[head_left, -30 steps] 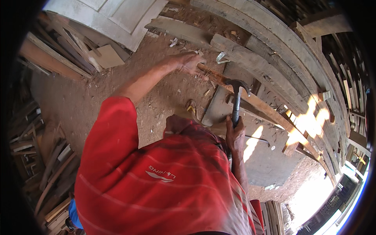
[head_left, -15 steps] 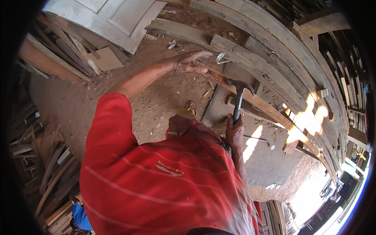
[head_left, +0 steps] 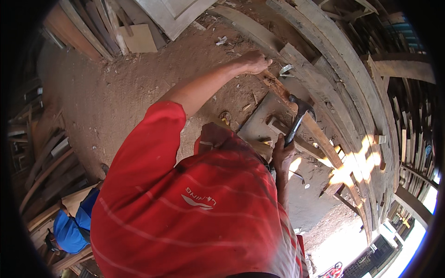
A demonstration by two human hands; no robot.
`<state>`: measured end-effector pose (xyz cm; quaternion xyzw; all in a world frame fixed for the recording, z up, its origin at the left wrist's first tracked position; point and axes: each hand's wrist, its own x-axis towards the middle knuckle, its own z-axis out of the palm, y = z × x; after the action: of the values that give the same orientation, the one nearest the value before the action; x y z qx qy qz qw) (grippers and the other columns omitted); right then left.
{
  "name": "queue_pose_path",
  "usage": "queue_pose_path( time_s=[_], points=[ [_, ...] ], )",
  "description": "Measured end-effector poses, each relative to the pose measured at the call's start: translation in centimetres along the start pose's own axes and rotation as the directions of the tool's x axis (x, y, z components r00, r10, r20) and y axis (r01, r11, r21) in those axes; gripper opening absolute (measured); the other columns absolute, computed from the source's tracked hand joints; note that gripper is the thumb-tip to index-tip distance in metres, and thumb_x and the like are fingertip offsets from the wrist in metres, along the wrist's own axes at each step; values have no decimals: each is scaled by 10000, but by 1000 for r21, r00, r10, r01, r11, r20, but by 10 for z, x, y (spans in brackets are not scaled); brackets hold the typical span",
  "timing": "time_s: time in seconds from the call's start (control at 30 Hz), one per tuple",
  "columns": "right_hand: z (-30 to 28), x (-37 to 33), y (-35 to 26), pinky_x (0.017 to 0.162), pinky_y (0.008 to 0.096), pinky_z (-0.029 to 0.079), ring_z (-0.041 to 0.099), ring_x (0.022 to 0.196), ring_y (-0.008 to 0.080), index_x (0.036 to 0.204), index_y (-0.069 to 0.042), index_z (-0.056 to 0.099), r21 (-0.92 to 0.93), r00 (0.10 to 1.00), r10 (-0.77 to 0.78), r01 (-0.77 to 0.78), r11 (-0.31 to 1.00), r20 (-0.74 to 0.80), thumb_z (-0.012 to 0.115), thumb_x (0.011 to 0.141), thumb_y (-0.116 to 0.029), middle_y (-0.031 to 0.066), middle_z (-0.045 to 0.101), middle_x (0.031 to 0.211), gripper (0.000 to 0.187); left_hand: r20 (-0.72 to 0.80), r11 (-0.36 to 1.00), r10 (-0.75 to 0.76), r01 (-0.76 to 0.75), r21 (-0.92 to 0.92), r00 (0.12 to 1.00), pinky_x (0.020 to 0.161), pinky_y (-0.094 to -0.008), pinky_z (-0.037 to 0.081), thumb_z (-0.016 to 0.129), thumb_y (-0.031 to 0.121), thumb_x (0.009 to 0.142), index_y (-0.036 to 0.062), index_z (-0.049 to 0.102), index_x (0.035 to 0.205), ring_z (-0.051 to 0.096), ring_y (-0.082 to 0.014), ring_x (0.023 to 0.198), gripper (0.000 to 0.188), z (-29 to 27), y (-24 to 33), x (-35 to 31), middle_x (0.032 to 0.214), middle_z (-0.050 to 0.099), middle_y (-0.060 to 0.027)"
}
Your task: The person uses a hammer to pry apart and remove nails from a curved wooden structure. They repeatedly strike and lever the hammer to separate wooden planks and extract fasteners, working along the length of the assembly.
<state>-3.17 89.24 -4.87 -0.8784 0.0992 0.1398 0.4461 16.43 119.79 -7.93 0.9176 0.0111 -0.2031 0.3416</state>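
My right hand [head_left: 282, 156] is closed around the dark handle of a claw hammer [head_left: 296, 121]. The hammer's head lies over a long, narrow wooden plank [head_left: 322, 137], apparently touching it. This plank runs from my left hand toward the lower right, with a rough, split-looking near end. At that end, my left hand [head_left: 254, 62] has its fingers curled in and seems to grip the wood; the exact contact is partly hidden. Under the plank lies a shorter wooden piece [head_left: 303, 144].
Long, thick boards [head_left: 331, 44] lie stacked beyond the plank. A pale panelled door [head_left: 178, 14] rests at the top. Leaning timber [head_left: 81, 30] stands upper left. Near my feet is a thin metal bar [head_left: 295, 174]. A person in blue [head_left: 69, 229] is at the lower left.
My left hand's fingers, spread before at the plank's end, are now curled in. The hammer has tilted slightly, its head still over the plank. The whole view has shifted.
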Motion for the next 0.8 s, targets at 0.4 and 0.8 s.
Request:
queue_pose_path(
  time_s=[0.4, 0.8],
  points=[
    [-27, 10, -105, 451, 246, 424, 512, 499, 87, 930, -23, 546, 508, 839, -458, 544, 668, -296, 630, 1013, -212, 28, 534, 612, 223, -166, 994, 0, -18, -107, 986, 953, -515, 512, 485, 501, 1028, -89, 689, 1075, 668, -471, 1053, 626, 24, -15, 13, 1101, 679, -335],
    [-63, 68, -219, 531, 323, 411, 374, 484, 116, 770, -109, 471, 711, 757, -450, 630, 314, -473, 532, 1053, -316, -8, 374, 585, 356, -46, 978, -122, 112, -179, 992, 902, -496, 542, 456, 512, 1035, -123, 706, 930, 700, -451, 942, 690, -1, 10, -17, 929, 696, -344]
  ],
)
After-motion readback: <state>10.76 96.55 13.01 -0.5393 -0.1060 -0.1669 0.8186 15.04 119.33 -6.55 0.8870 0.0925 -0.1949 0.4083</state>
